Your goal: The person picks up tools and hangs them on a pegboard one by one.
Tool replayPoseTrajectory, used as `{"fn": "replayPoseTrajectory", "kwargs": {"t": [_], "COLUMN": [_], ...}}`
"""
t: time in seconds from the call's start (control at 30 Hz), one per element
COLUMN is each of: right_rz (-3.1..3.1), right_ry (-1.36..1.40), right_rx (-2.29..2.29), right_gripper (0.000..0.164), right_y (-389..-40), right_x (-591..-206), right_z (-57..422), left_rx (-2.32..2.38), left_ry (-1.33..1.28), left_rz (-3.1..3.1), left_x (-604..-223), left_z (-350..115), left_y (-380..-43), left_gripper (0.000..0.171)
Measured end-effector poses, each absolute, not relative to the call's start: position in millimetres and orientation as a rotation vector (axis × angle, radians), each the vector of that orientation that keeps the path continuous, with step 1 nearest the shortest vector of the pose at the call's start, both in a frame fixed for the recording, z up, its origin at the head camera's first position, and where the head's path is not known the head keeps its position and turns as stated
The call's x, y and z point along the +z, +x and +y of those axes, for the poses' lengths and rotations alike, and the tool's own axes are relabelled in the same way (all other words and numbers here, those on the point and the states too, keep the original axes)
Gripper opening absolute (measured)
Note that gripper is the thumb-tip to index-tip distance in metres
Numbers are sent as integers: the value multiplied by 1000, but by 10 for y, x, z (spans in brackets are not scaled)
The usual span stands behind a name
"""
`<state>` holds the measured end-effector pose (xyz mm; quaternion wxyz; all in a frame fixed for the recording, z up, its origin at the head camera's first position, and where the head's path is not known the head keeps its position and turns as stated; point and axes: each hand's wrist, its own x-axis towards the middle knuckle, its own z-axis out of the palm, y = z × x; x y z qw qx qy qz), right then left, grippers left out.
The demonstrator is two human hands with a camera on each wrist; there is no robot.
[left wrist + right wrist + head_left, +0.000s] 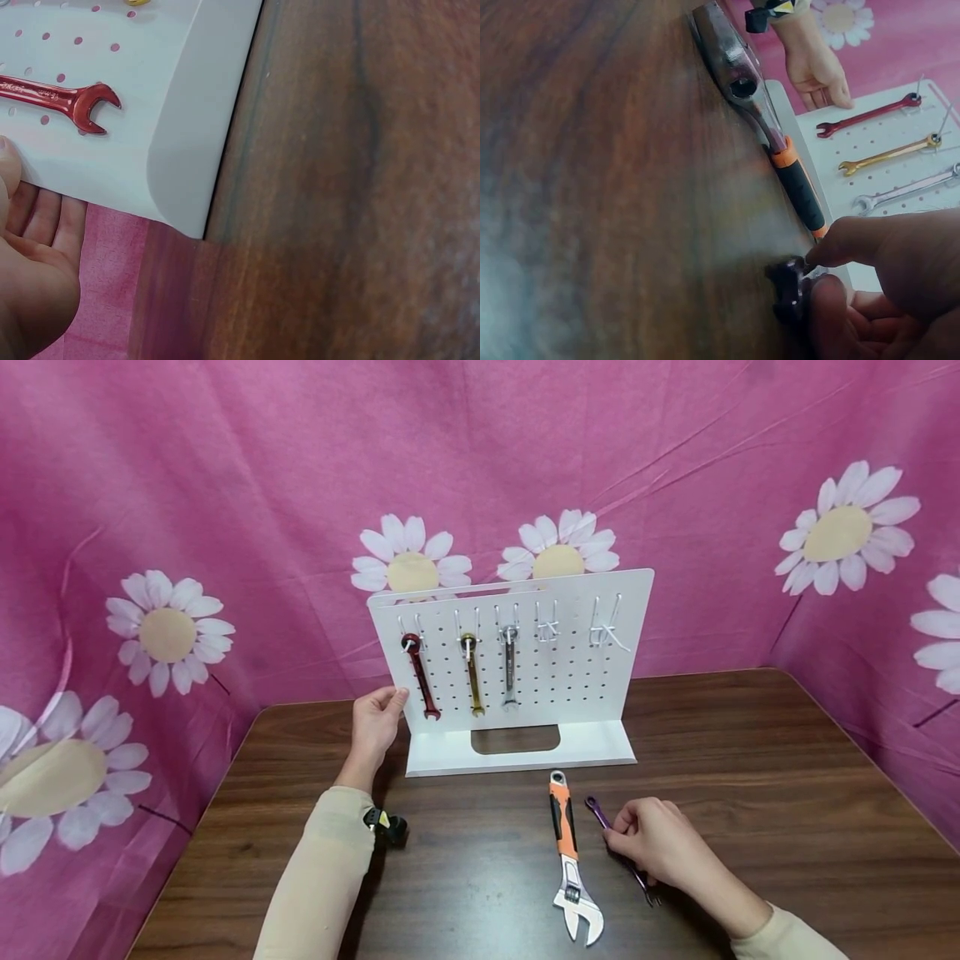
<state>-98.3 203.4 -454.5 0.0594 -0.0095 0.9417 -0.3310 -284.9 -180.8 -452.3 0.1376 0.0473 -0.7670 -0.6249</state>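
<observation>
Forward of a white pegboard [540, 716], a person's right hand [663, 843] pinches a purple wrench [596, 810] beside an orange-handled adjustable wrench [564, 831]; the left hand [377, 722] grips the board's left edge. Three hanging wrenches [473, 681] line the board, which stands on a dark wood-grain table [465, 868]. Pink cloth [300, 485] printed with white daisies [168, 635] rises behind it and to both sides.

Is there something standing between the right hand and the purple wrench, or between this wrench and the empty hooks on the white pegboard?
Nothing visible does: the right hand pinches the purple wrench, and the way to the empty hooks on the white pegboard looks free. The adjustable wrench lies left of the purple wrench.
</observation>
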Motion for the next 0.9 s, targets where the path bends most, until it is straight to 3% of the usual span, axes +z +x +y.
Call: {"fn": "replayPoseTrajectory", "kwargs": {"t": [0.9], "right_rz": [2849], "right_ry": [-134], "right_rx": [-1102], "right_gripper": [11], "right_y": [-1052], "right_x": [-4424], "right_z": [2055], "left_rx": [-1806], "left_ry": [150], "left_rz": [-2237], "left_x": [-4504], "left_z": [-1809], "left_y": [-2843], "left_gripper": [26]}}
